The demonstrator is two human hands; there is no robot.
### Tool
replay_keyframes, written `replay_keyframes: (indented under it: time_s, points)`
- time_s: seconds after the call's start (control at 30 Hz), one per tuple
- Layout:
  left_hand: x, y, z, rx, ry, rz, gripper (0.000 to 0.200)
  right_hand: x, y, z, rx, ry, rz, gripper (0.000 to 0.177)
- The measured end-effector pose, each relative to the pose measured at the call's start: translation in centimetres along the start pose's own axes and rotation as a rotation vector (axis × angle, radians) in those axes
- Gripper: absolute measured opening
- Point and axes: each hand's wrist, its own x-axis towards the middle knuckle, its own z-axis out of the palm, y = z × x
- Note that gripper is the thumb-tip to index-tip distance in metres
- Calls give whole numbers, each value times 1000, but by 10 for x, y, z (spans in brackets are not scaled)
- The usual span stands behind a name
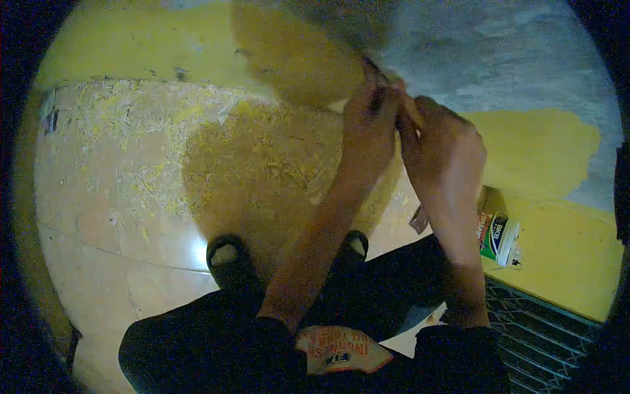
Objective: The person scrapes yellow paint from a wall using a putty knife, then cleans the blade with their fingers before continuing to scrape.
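Observation:
Both hands are raised close together in front of the wall [295,46], just past the lower edge of its grey patch. My right hand [449,141] is closed around a slim tool with a tan handle [412,111]; its exact kind is hard to make out. My left hand [371,125] is pinched at the tool's upper end, where a dark, narrow part shows beyond the fingers. Shadow and the fingers hide most of the tool. Yellow paint flakes [151,184] lie scattered on the floor below.
At right, a white-and-green tub [502,240] lies on a yellow ledge [564,243], above a dark metal grille [545,335]. A brown piece of cardboard [419,218] is near the right forearm. My sandalled feet [226,259] rest on the tiled floor [92,276].

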Motion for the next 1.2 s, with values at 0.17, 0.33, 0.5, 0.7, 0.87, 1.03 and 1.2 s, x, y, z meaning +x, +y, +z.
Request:
replay_keyframes:
  time_s: [0.17,0.33,0.5,0.7,0.87,1.03,1.2]
  points:
    - [-6,10,6,2,1,131,18,7,7,9,0,-84,-23,14]
    - [-19,17,25,-30,67,96,47,-6,11,-17,272,-11,-124,15]
    - [-19,42,37,4,-50,230,52,-10,0,-46,339,25,-41,20]
    - [-2,35,3,87,8,132,33,10,-4,-20,315,76,-189,13]
    - [-9,44,11,-85,26,-36,25,7,-12,-25,241,64,-151,13]
    - [4,34,2,-67,104,45,19,16,-18,-10,246,143,-192,11]
    - [-1,41,3,-192,58,46,21,10,-26,-25,253,89,-140,11]
